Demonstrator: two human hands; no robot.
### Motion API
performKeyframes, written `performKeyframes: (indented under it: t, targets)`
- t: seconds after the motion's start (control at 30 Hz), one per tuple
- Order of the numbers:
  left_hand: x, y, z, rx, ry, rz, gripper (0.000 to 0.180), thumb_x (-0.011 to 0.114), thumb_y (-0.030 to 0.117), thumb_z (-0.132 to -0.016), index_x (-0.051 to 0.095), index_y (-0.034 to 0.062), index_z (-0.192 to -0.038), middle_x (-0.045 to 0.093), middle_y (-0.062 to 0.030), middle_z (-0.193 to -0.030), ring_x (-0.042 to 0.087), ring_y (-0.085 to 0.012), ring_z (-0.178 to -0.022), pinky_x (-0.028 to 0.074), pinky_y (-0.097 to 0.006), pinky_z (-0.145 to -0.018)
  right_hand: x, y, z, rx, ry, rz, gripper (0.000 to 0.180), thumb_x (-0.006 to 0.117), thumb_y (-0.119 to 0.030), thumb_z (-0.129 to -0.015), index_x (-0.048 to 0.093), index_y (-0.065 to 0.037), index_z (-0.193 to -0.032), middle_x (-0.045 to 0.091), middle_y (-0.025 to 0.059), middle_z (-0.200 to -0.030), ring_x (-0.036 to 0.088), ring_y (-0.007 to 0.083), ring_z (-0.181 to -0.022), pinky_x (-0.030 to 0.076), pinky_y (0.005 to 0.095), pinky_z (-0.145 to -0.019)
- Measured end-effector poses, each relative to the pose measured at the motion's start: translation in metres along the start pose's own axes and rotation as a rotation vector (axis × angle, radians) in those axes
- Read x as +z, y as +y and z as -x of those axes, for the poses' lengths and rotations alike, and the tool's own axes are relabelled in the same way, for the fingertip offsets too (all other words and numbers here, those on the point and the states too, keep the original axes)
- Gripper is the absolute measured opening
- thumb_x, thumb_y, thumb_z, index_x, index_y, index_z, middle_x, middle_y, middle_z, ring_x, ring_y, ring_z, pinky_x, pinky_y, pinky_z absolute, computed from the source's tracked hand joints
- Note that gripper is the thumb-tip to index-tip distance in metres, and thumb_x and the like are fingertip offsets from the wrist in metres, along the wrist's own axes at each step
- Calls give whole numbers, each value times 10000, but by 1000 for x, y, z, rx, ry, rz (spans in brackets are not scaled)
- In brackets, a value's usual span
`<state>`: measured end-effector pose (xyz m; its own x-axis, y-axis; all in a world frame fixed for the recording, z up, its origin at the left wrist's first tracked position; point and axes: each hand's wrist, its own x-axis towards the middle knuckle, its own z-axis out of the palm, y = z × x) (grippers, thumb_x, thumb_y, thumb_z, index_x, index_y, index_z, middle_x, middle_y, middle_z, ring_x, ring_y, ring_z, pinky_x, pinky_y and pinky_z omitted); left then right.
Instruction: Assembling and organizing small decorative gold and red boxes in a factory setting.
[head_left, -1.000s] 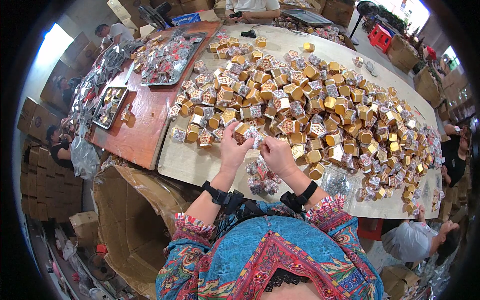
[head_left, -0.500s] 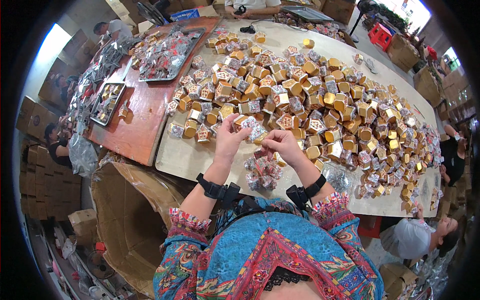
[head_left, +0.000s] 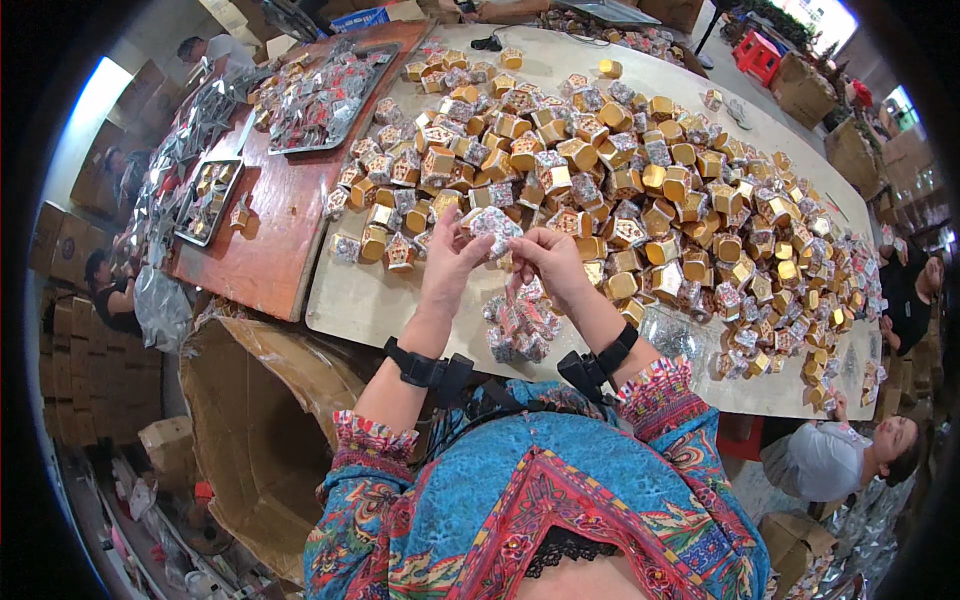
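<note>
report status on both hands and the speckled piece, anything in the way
Left hand gripping speckled piece; right hand at its right edge. Speckled cluster close by on table. Nothing visibly blocking.

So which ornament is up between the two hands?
The white-speckled ornament, between left hand and right hand; the pile lies beyond, the cluster nearer the body.

The pale surface (head_left: 340, 303) is brightly and fairly evenly lit, with soft shadows. Daylight burns out to white at an opening (head_left: 815, 20) upper right, and a strip (head_left: 100, 95) glares upper left. Gold pieces (head_left: 665, 281) throw small glints. The inside of the carton (head_left: 262, 425) and the left-hand stack of boxes (head_left: 85, 390) look dim. Fisheye distortion bends the surface's edges, detail softens outward, and the corners fall to black.
</note>
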<state>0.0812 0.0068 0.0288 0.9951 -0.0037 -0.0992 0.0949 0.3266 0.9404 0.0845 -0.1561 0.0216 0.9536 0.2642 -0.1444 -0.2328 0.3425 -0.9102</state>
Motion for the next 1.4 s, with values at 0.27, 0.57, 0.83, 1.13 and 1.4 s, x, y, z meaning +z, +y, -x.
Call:
performKeyframes:
  t: [0.27, 0.57, 0.83, 1.13, 1.4]
  targets:
    - [-20, -58, 19, -174, -472, -509, 649, 674, 300, -765, 368, 49, -1279, 533, -112, -1143, 515, -212, -1052, 405, -336, -893, 18, -24, -15, 99, -80, -248, 135, 571, -143, -866, 586, -17, -818, 610, 64, -696, 551, 88, -505, 451, 206, -466]
    - [-40, -74, -5, -282, -258, -523, 289, 478, 236, -907, 555, 6, -1062, 624, -116, -971, 594, -223, -894, 462, -344, -799, -25, -9, -30, -70, -118, 313, 204, 587, -111, -823, 614, -20, -1004, 624, 11, -803, 581, 95, -648, 486, 226, -609]
    - [-38, 21, 0, -467, -279, 39, 219, 477, 194, -912, 542, 22, -1033, 623, -77, -942, 627, -143, -811, 526, -273, -707, -42, 15, 7, -186, -317, 1090, 878, 792, -197, -555, 361, -130, -1317, 339, 202, -1311, 340, 363, -1218, 303, 380, -1029]
    - [-119, 160, 90, -57, -58, 21, 336, 418, 139, -891, 466, -86, -1136, 577, -215, -1040, 600, -266, -937, 484, -373, -831, -61, -10, 1, -488, -183, 896, 456, 686, -103, -709, 538, -51, -1137, 510, 132, -1128, 519, 259, -1010, 450, 324, -850]
    - [-181, 206, 203, 202, 433, 160, 477, 411, 341, -920, 441, -10, -1242, 558, -145, -1150, 577, -226, -990, 469, -369, -858, -199, -11, 91, 63, -80, 1535, 236, 624, -181, -734, 555, 39, -684, 557, 156, -597, 544, 272, -552, 422, 374, -532]
